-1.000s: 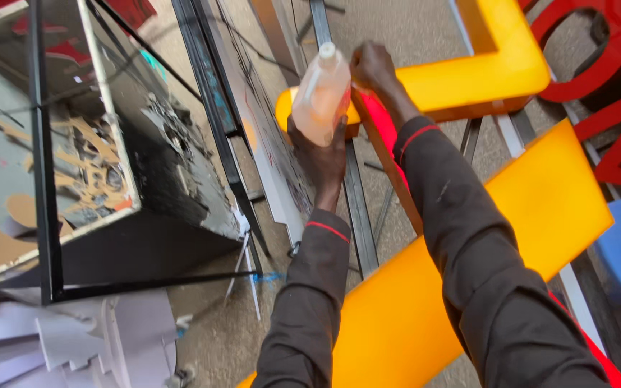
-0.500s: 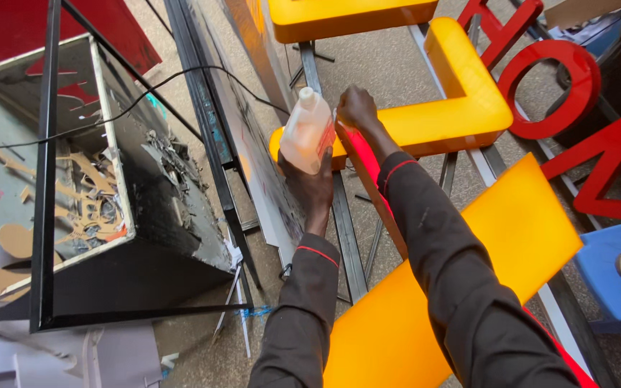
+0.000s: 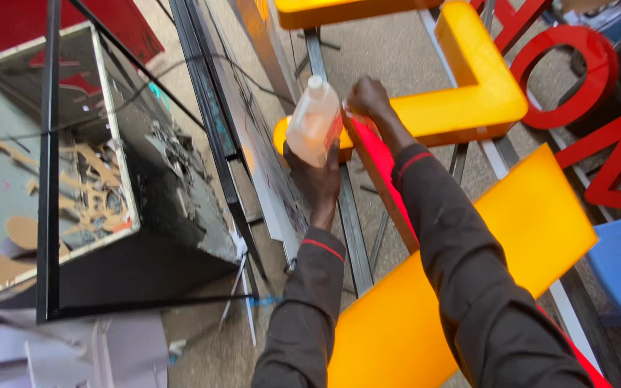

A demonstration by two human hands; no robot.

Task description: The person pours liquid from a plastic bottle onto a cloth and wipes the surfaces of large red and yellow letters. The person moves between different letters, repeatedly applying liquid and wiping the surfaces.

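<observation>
Left hand (image 3: 318, 172) grips a plastic bottle (image 3: 313, 122); right hand (image 3: 368, 97), fingers closed, presses the red edge strip (image 3: 382, 169) of the yellow sign letter (image 3: 468, 287), work unfinished.

Right hand (image 3: 368, 97) blurred; yellow panel (image 3: 468, 287) cut off below.

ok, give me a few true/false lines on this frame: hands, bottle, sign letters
1. The left hand holds a translucent plastic bottle. True.
2. The bottle lies on the ground. False: it is held up, roughly upright, its white cap on top.
3. The right hand rests at the red edge of an orange sign letter. True.
4. Both sleeves are bright yellow. False: they are dark with thin red cuff stripes.
5. Red sign letters lie at upper right. True.
</observation>
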